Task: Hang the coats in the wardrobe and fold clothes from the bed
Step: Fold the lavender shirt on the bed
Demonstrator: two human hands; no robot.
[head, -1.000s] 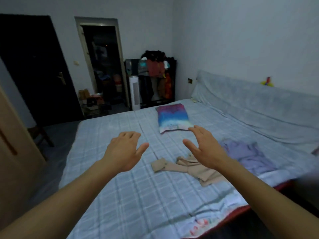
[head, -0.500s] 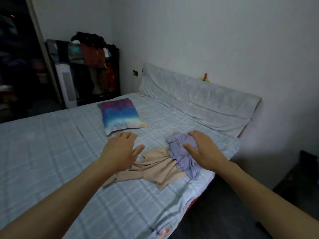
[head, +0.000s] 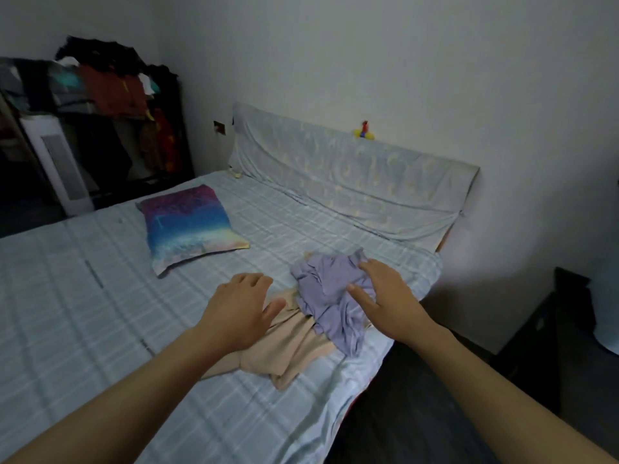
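A crumpled lilac garment [head: 330, 289] lies near the right edge of the bed [head: 83, 313], partly on top of a beige garment [head: 291, 349]. My right hand [head: 385, 301] rests on the lilac garment's right side, fingers spread and not closed on the cloth. My left hand [head: 239, 311] hovers over the beige garment's left part, fingers loosely curled, holding nothing. An open clothes rack [head: 110, 95] stuffed with dark and red clothes stands in the far left corner.
A rainbow-coloured pillow [head: 189, 224] lies further up the bed. The covered headboard [head: 351, 175] runs along the wall, with a small toy [head: 364, 130] on top. A white tower fan [head: 55, 162] stands by the rack. A dark cabinet [head: 542, 329] stands right of the bed.
My view has swung right, away from the doors. Both hands have come down toward the garments, and my right hand now lies on the lilac one.
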